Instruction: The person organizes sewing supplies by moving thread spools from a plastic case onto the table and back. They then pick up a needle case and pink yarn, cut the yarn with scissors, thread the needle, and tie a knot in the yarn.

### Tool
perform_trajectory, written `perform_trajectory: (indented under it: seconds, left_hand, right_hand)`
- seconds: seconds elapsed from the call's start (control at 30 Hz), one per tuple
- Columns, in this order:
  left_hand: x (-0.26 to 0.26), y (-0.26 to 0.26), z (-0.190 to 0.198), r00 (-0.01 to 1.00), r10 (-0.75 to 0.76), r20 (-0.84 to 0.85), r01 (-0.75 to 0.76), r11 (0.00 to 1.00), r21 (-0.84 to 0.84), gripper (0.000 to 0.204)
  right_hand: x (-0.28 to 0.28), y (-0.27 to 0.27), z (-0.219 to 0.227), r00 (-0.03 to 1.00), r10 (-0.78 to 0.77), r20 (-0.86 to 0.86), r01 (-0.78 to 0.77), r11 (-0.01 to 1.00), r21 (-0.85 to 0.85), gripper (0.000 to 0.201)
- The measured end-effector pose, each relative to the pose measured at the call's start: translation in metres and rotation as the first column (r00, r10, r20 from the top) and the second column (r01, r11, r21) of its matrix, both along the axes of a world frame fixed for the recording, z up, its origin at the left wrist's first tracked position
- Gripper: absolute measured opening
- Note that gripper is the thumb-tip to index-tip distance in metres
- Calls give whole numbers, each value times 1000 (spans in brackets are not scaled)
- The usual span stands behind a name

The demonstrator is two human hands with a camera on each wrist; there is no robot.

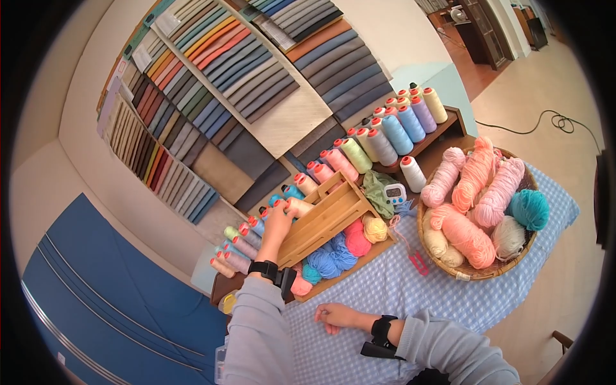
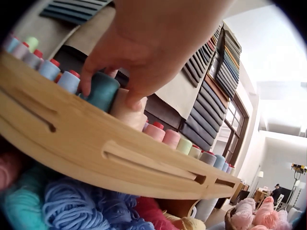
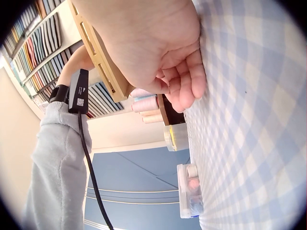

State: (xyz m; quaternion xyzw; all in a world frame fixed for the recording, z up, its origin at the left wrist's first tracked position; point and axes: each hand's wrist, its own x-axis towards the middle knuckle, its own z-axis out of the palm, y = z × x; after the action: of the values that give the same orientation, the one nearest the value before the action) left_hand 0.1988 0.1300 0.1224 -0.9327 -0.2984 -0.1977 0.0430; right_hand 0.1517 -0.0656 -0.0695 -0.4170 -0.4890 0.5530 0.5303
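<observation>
My left hand (image 1: 278, 224) reaches over a slatted wooden rack (image 1: 314, 228) into the row of thread spools behind it. In the left wrist view its fingers curl round a teal spool (image 2: 103, 90). The thumb lies against a peach spool (image 2: 125, 112) right beside the teal one. The palm side and part of both spools are hidden by the hand and the rack's edge. On the checked cloth (image 1: 410, 295), my right hand (image 1: 339, 316) rests with loosely curled fingers and holds nothing. Balls of blue yarn (image 1: 332, 256) sit below the rack.
A wicker basket (image 1: 471, 276) of yarn skeins stands at the right. Near it are a white spool (image 1: 412, 173), a small timer (image 1: 394, 194) and a pink tool (image 1: 419, 263). Fabric swatches (image 1: 256, 77) cover the wall. A clear box (image 3: 192, 191) stands by the table's left edge.
</observation>
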Motion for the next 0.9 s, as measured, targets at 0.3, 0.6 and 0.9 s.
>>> perform_trajectory:
  seconds: [0.3,0.6,0.9]
  left_hand:
    - [-76,42,57,854,4,521,268,854,-445,36]
    - [-241,91,60,871,218,440,-277,958,73,33]
    - [-280,88,9,867,478,139,-497,846,192,32]
  right_hand:
    - [2,-2,2,1000,22,8,-22,1000,-13,19]
    - [1,-3,3,1000,28,6,-28,999,-18,20]
    - [4,-4,7,998,53,16,-53,998,-41,21]
